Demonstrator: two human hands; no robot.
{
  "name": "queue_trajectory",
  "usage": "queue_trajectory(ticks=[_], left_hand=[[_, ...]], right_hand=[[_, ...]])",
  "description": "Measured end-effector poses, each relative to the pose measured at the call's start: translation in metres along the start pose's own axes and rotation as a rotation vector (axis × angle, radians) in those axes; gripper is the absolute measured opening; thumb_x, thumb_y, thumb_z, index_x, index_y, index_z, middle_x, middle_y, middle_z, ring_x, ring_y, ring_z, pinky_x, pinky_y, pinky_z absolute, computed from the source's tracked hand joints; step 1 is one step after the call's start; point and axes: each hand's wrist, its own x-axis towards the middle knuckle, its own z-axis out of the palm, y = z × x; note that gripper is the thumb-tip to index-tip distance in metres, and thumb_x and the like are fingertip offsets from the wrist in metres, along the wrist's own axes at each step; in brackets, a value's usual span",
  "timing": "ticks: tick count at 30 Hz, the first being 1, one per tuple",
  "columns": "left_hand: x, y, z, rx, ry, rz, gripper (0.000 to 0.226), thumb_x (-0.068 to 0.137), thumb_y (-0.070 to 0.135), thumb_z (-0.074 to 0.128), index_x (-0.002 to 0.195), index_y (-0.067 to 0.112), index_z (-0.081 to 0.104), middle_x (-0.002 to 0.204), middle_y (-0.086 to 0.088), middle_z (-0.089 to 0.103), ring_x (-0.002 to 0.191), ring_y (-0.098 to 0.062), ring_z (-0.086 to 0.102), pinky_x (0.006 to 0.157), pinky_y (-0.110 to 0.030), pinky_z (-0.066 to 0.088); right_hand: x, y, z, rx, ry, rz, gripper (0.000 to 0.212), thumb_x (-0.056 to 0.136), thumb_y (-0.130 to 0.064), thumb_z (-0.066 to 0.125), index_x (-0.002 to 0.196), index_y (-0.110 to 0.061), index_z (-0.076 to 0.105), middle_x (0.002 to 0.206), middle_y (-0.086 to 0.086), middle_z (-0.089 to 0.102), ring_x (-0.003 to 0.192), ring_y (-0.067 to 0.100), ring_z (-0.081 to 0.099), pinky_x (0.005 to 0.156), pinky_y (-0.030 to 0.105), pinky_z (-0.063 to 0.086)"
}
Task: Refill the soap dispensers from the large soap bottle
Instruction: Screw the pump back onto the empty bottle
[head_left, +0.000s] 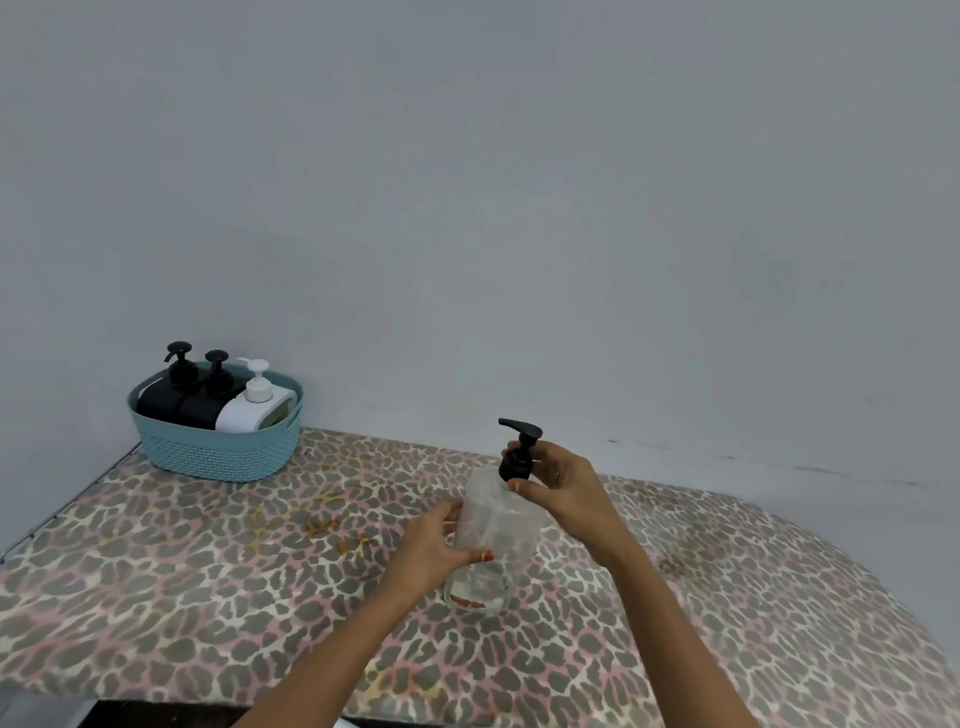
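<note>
A clear plastic soap bottle (498, 525) with a black pump top (519, 447) stands on the patterned table, nearly empty. My left hand (436, 545) grips the bottle's body from the left side. My right hand (561, 488) curls its fingers and thumb round the collar of the black pump. At the far left, two black dispensers (171, 400) and a white dispenser (254, 405) sit in a teal basket (218, 457).
The table wears a leopard-print cloth (208, 571) and meets a plain grey wall behind. The basket stands in the back left corner by the table's left edge. A dark gap shows below the table's front edge at bottom left.
</note>
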Motion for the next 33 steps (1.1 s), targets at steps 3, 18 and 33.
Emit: queue_trajectory(ticks=[3,18,33], left_hand=[[0.0,0.001,0.0,0.004,0.003,0.004,0.071,0.064,0.024,0.081,0.126,0.013,0.046,0.125,-0.005,0.058,0.114,-0.016,0.054,0.095,-0.027,0.044],[-0.001,0.003,0.001,0.023,0.007,0.009,0.073,0.064,0.024,0.081,0.127,0.012,0.046,0.126,-0.005,0.057,0.114,-0.014,0.053,0.094,-0.024,0.043],[-0.002,0.003,0.001,0.028,0.021,0.005,0.069,0.066,0.023,0.08,0.126,0.012,0.047,0.126,-0.005,0.057,0.115,-0.016,0.053,0.094,-0.025,0.042]], right_hand=[[0.007,0.001,0.009,-0.108,0.162,0.002,0.031,0.072,-0.013,0.077,0.093,-0.017,0.054,0.096,-0.001,0.062,0.091,0.016,0.062,0.08,0.022,0.05],[0.004,0.006,-0.005,0.058,-0.003,0.022,0.033,0.078,-0.003,0.069,0.107,-0.017,0.061,0.111,-0.002,0.065,0.101,0.003,0.062,0.092,0.022,0.05],[0.0,0.0,-0.01,0.043,-0.089,0.007,0.034,0.085,0.0,0.06,0.111,-0.022,0.058,0.113,-0.012,0.062,0.103,-0.012,0.057,0.084,0.006,0.045]])
